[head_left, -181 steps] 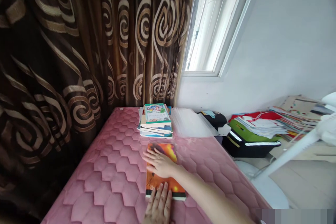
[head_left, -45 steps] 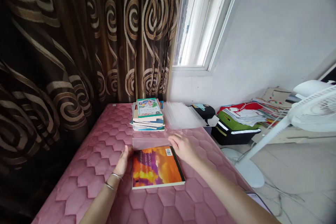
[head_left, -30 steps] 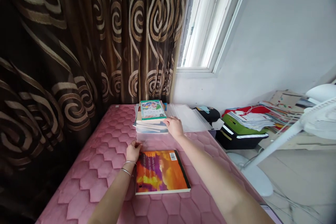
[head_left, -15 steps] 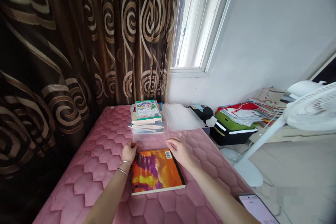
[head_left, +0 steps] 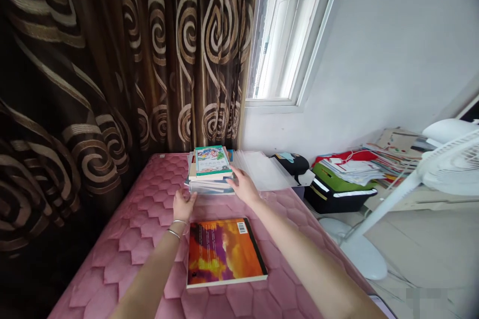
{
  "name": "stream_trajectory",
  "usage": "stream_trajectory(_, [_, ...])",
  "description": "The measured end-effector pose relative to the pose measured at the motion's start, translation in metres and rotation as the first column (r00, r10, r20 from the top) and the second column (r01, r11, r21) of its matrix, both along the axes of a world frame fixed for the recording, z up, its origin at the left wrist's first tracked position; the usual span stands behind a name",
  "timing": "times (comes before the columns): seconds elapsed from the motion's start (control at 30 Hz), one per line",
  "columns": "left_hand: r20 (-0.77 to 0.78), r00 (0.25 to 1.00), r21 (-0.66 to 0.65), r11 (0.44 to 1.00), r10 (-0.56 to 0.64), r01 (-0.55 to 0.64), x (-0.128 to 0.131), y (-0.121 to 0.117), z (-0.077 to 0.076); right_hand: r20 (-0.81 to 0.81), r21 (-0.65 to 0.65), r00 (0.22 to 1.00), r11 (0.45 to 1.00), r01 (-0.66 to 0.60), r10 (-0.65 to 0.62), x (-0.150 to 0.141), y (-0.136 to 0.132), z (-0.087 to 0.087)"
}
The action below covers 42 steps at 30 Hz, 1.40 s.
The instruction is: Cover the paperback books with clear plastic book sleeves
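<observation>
Head view, dial centred on the orange book [head_left: 227,254]: I have it lying flat, barcode side up, on a pink mattress [head_left: 93,279] quilted in hexagons. At twelve stands an uneven stack of books [head_left: 211,163], a green-bordered one on top; clear sheets [head_left: 264,169] spread at one, just beside it. The left hand [head_left: 183,205] is toward eleven, near the stack's front left corner, fingers loosely spread; the right hand [head_left: 244,187] is just past twelve at its right edge, fingers parted. From my end I cannot tell whether either pinches anything. A brown swirl-patterned curtain [head_left: 149,75] covers ten to twelve, a bright window [head_left: 288,35] sits near one, and at two I see a green-topped black box [head_left: 333,203] heaped with papers [head_left: 354,168]. A white fan [head_left: 387,207] leans between two and three over pale flooring [head_left: 422,244].
</observation>
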<state>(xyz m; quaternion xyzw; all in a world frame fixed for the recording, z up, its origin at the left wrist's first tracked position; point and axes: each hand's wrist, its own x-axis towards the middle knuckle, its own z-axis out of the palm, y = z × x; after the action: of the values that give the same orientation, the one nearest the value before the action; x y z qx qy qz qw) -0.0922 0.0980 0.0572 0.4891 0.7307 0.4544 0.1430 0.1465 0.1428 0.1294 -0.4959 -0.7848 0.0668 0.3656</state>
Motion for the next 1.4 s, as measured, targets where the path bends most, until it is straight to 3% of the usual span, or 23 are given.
stream_trajectory(0.13, [-0.045, 0.994, 0.064, 0.993, -0.096, 0.099, -0.005, 0.028, 0.036, 0.245, -0.137, 0.967, 0.985, 0.104, -0.068, -0.020, 0.020, 0.011])
stream_trajectory(0.27, [-0.117, 0.967, -0.002, 0.974, -0.224, 0.226, -0.003, 0.051, 0.057, 0.370, -0.139, 0.919, 0.969, 0.203, -0.139, -0.026, 0.030, 0.009])
stream_trajectory(0.6, [-0.092, 0.948, -0.017, 0.952, -0.305, 0.305, -0.001, 0.094, 0.074, 0.350, -0.183, 0.921, 0.952, 0.245, -0.169, -0.035, 0.064, 0.016])
stream_trajectory(0.8, [-0.085, 0.960, -0.008, 0.963, -0.268, 0.269, -0.003, 0.091, 0.066, 0.346, -0.221, 0.926, 0.946, 0.235, -0.149, -0.033, 0.060, 0.016])
stream_trajectory(0.87, [-0.095, 0.974, 0.006, 0.978, -0.206, 0.207, -0.006, 0.080, 0.059, 0.280, -0.180, 0.943, 0.955, 0.238, -0.182, -0.027, 0.048, 0.010])
stream_trajectory(0.97, [-0.123, 0.985, 0.040, 0.991, -0.120, 0.126, -0.011, 0.045, 0.047, 0.016, -0.079, 0.977, 0.974, 0.211, -0.211, -0.009, 0.016, -0.008])
stream_trajectory(1.07, [-0.163, 0.971, 0.053, 0.981, -0.175, 0.186, -0.013, -0.014, 0.031, -0.212, -0.133, 0.977, 0.991, -0.021, -0.008, 0.021, -0.036, -0.031])
stream_trajectory(1.17, [-0.211, 0.877, -0.001, 0.897, -0.433, 0.442, -0.008, -0.084, 0.016, -0.188, -0.324, 0.958, 0.907, -0.271, 0.219, 0.051, -0.099, -0.050])
stream_trajectory(1.23, [-0.224, 0.725, -0.149, 0.758, -0.651, 0.635, -0.001, -0.124, 0.011, -0.102, -0.374, 0.952, 0.875, -0.307, 0.290, 0.065, -0.137, -0.058])
stream_trajectory(1.3, [-0.204, 0.639, -0.274, 0.670, -0.742, 0.690, 0.007, -0.153, 0.010, -0.018, -0.438, 0.947, 0.849, -0.295, 0.319, 0.074, -0.165, -0.064])
stream_trajectory(1.4, [-0.185, 0.639, -0.357, 0.657, -0.746, 0.664, 0.017, -0.174, 0.011, 0.059, -0.471, 0.944, 0.843, -0.260, 0.324, 0.077, -0.185, -0.068])
